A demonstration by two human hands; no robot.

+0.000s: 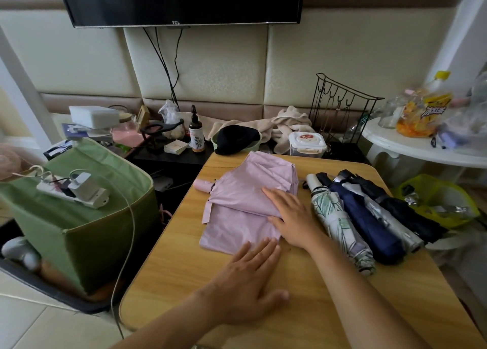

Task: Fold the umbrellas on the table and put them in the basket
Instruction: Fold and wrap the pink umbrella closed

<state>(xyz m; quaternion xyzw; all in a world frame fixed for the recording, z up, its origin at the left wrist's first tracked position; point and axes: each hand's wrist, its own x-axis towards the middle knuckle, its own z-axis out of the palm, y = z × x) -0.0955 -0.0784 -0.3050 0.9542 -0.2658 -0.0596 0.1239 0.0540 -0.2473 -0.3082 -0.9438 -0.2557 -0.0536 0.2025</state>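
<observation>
Left hand (250,277) lies flat, fingers straight, fingertips on the near edge of the pink umbrella (247,203); right hand (292,217) presses flat on its folds mid-table (184,282). Yellow basket (445,190) off the far-right corner holds silvery items.

The desk (168,277) is a light yellowish wood grain. On it, the umbrella (245,203) spread flat is a pale lilac-pink all over, with a soft pink handle (202,185). Next to it, the floral umbrella (340,224) is white with green leaf prints (its handle looks cream), then a plain navy umbrella (366,222), a silvery grey umbrella (390,217) and a black umbrella (405,211). The basket (437,198) off to the side is bright lime yellow-green. The fabric box (87,217) is sage green with a cream edge.
</observation>
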